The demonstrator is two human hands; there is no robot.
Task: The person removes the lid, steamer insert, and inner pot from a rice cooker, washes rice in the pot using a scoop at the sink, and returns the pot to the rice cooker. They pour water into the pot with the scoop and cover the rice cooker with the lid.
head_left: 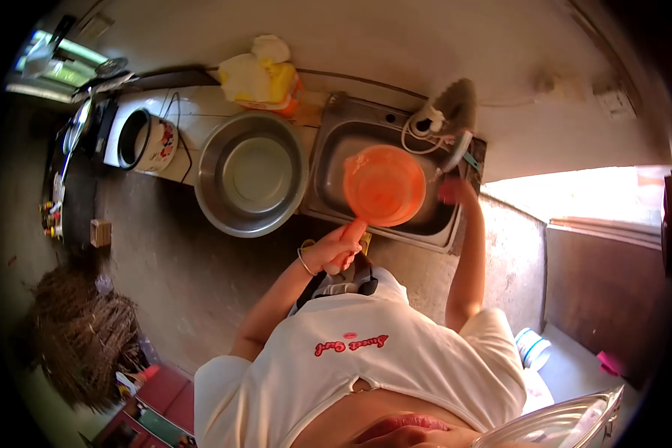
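White shirt (351,373) close up, orange dipper (384,183) over the sink (322,173).
The left hand (336,249) has its fingers closed round the handle (357,230), which points back toward the shirt; the dipper's long axis runs forward and slightly right to its bowl (366,168). The right hand (458,193), blurred, is near the tap (459,149); its fingers' state cannot be told.

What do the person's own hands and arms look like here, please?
The left hand and right hand are without gloves, the right one blurred. The arms are bare below loose, white short sleeves with no marking in view. A thin, pale bangle circles the left wrist; none shows on the right.
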